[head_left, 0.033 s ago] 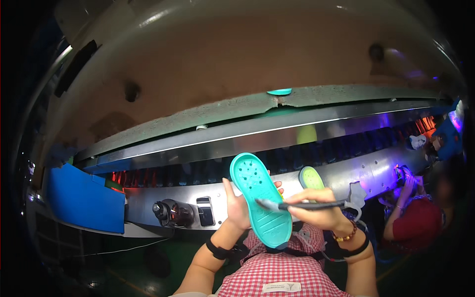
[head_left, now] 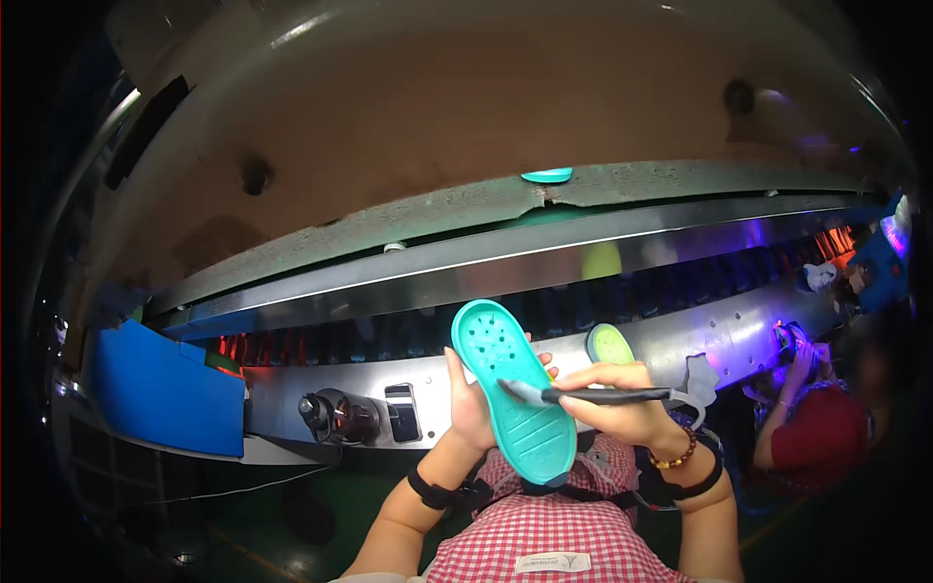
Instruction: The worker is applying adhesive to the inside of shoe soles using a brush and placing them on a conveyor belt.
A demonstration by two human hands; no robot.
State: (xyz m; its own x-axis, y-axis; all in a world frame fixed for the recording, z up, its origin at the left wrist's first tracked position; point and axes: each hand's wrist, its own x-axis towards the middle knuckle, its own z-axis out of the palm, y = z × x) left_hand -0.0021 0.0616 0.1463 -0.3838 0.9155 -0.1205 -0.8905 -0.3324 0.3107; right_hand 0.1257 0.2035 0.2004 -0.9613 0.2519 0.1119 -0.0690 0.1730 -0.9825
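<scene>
In our left hand (head_left: 472,413), fingers spread beneath, we grasp a turquoise, foot-shaped, rubbery-looking sole (head_left: 530,428), likely face-up so the slim, black-handled, grey-tipped brush (head_left: 585,395) pinched in our right hand (head_left: 622,406) reaches its middle (contact is hard to confirm).

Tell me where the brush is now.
In the head view, the brush is right of and below centre, held in the right hand, its bristles over the middle of the turquoise sole in the left hand.
</scene>
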